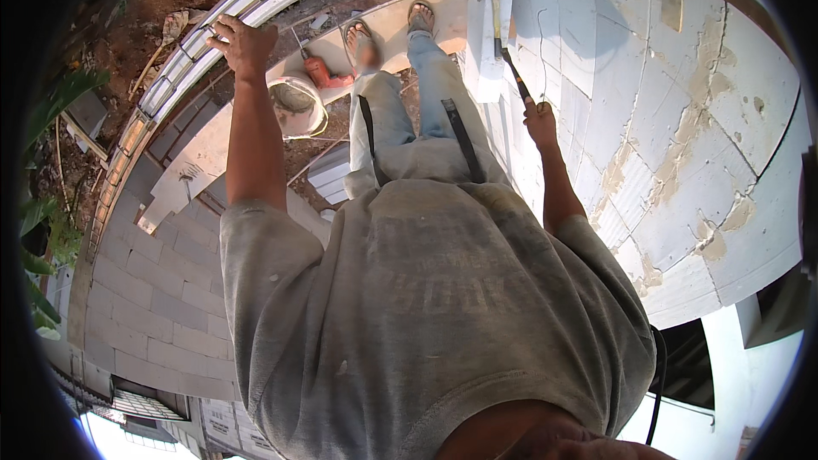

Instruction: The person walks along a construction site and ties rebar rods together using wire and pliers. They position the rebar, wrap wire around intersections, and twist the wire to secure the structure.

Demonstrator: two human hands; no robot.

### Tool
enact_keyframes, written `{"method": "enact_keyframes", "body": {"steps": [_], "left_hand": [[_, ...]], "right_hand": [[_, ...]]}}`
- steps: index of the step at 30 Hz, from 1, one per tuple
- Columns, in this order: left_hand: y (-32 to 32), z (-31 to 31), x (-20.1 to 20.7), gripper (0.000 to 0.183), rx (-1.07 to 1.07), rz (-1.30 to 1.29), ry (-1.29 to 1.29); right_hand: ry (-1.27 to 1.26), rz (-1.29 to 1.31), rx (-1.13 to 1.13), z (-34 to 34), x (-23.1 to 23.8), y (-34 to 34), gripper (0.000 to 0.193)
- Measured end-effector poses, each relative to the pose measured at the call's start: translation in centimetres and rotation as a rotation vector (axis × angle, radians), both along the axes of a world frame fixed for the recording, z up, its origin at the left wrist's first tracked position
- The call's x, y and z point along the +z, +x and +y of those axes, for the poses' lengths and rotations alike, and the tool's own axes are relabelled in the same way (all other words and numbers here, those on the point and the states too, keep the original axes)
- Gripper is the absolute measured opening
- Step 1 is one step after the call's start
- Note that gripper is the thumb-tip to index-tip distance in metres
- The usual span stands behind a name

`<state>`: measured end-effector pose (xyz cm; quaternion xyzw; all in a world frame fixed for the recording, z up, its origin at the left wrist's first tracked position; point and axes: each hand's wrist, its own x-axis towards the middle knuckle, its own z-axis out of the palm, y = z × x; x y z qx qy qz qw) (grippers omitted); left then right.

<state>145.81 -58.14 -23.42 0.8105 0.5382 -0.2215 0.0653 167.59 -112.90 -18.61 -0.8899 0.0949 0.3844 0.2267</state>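
Note:
At the far left, my left hand (244,44) is raised over the metal-bar frame (189,51) along the wall's top. Its thumb stands apart from the partly bent fingers, and nothing shows in it; whether it touches the bars, I cannot tell. My right hand (539,122) is closed round a slim black tool (515,71) with a tan stripe, whose exact kind I cannot make out. That tool's far end is beside a claw hammer (496,21) with a yellow and black handle, which lies on a white block (487,77).
A red power drill (320,72) lies by my feet on the plank walkway (388,31). Next to it stands a white bucket (298,126) with grey mortar inside. White block wall (613,111) rises on the right, smeared with mortar. Rubble and plants (53,234) lie beyond the left edge.

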Motion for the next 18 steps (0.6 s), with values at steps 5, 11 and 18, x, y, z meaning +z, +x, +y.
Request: {"method": "enact_keyframes", "body": {"steps": [5,11,18], "left_hand": [[-2.0,-0.1,-1.2,0.107,-0.101,-0.061,0.051],[-0.8,-0.3,0.5,0.103,-0.034,-0.073,0.000],[-0.6,-0.3,2.4,0.094,-0.064,-0.071,0.025]], "right_hand": [[-0.087,0.033,0.011,-1.3,0.4,-5.6,0.040],[-0.199,0.071,0.056,-2.1,0.2,-10.0,0.049],[-0.077,-0.073,-0.066,-1.1,0.8,-9.8,0.048]]}}
